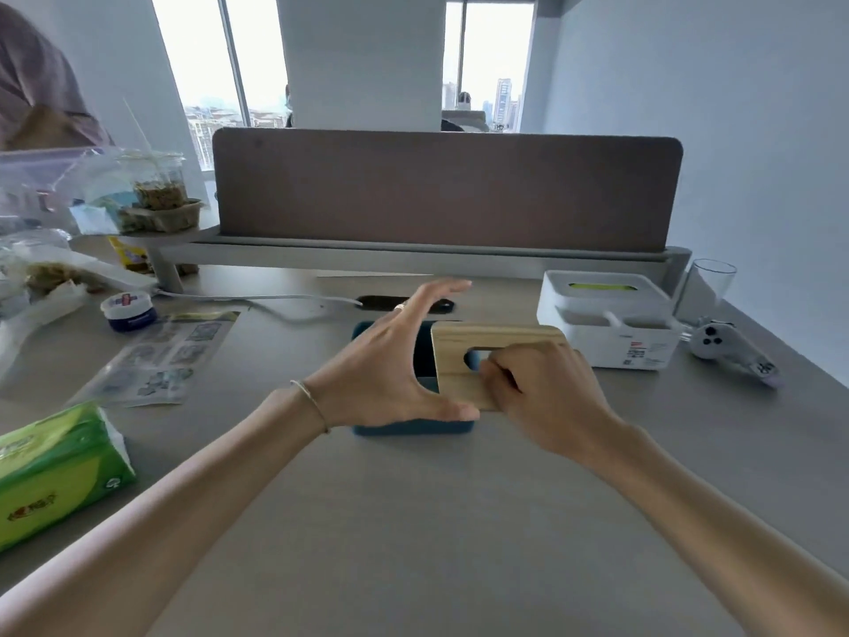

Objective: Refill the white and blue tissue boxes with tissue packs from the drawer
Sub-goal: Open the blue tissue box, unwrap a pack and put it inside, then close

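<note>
The blue tissue box [413, 427] stands on the desk straight ahead, its top partly uncovered. My right hand [537, 388] grips the wooden lid [496, 347], with fingers through its slot, holding it over the box's right half. My left hand [390, 360] is spread over the box's left side, thumb against the lid's near corner, fingers apart. The white tissue box [606, 324] sits to the right, with green tissue pack showing in its top slot. A green tissue pack [50, 475] lies on the desk at the near left.
A grey partition [445, 190] closes off the desk's far edge. A drinking glass [707, 287] and a white controller [730, 349] are at the far right. Sachets [161, 356], a small blue jar [128, 310], food containers [156, 200] and a cable [275, 301] crowd the left. A person is at far left.
</note>
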